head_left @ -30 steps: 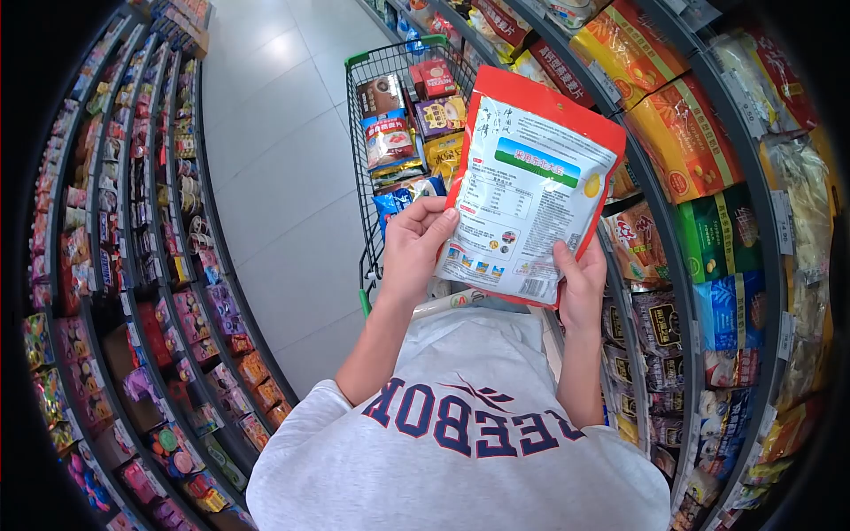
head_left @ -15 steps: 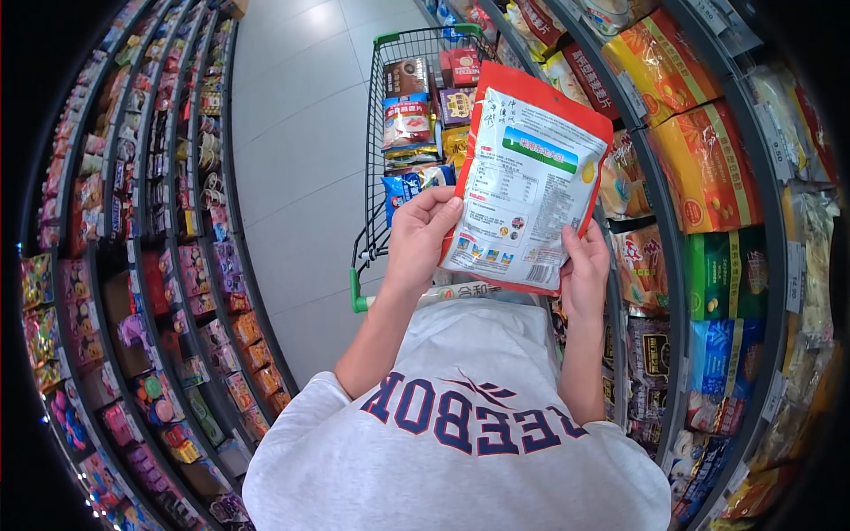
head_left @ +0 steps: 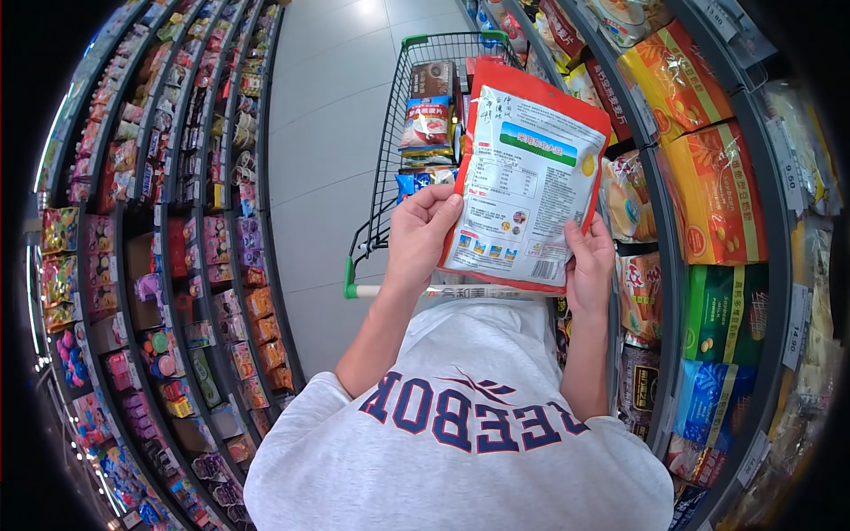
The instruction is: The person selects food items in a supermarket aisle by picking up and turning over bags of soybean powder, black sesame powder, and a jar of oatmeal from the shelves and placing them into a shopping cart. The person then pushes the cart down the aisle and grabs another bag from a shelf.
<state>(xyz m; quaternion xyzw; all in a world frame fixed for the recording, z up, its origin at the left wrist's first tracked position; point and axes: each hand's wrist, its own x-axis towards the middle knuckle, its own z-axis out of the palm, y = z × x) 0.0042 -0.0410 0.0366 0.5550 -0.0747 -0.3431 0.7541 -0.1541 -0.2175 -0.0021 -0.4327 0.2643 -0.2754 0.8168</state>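
Observation:
A flat red-edged food bag [head_left: 531, 177] is held up in front of my chest, its silvery white back panel toward me. Printed text, a table, small pictures and a barcode cover that panel, with a green and blue banner across the upper part. My left hand [head_left: 427, 234] pinches the bag's lower left edge, thumb on the near face. At the lower right edge, my right hand [head_left: 589, 265] grips it the same way. Beyond the bag stands a shopping cart [head_left: 387, 133] of dark wire with green corners, partly hidden by the bag.
In the cart lie a brown box [head_left: 434, 80], a red, white and blue bag [head_left: 426, 122] and a blue pack [head_left: 413, 183]. The cart handle [head_left: 478, 291] runs before my waist. Shelves of small snacks [head_left: 177, 292] line the left; larger food bags [head_left: 713, 190] fill the right shelves. Grey tiled floor [head_left: 323, 150] lies between.
My view has shifted slightly, so shelves and cart sit differently in the picture. Both hands keep hold of the bag, which covers more of the cart's contents now.

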